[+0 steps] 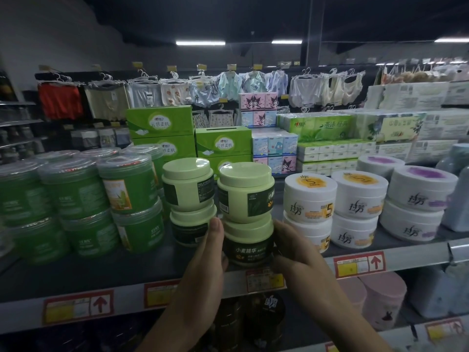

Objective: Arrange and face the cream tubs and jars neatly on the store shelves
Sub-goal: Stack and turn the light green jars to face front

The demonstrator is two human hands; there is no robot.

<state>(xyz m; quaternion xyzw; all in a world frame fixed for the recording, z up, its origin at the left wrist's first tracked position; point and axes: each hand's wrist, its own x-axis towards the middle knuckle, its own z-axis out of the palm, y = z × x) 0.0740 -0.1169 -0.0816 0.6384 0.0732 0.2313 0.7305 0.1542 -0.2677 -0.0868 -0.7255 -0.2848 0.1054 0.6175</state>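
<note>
Two stacks of pale green jars with dark labels stand mid-shelf. In the right stack, the lower jar faces front with its label showing, and the upper jar sits on it turned so its barcode shows. My left hand grips the lower jar's left side. My right hand grips its right side. The left stack stands just behind my left hand, its labels turned away.
Clear-lidded green tubs are stacked at left, white tubs with orange and purple lids at right. Green tissue boxes and tissue packs stand behind. The shelf edge carries price tags. Pink tubs sit on the shelf below.
</note>
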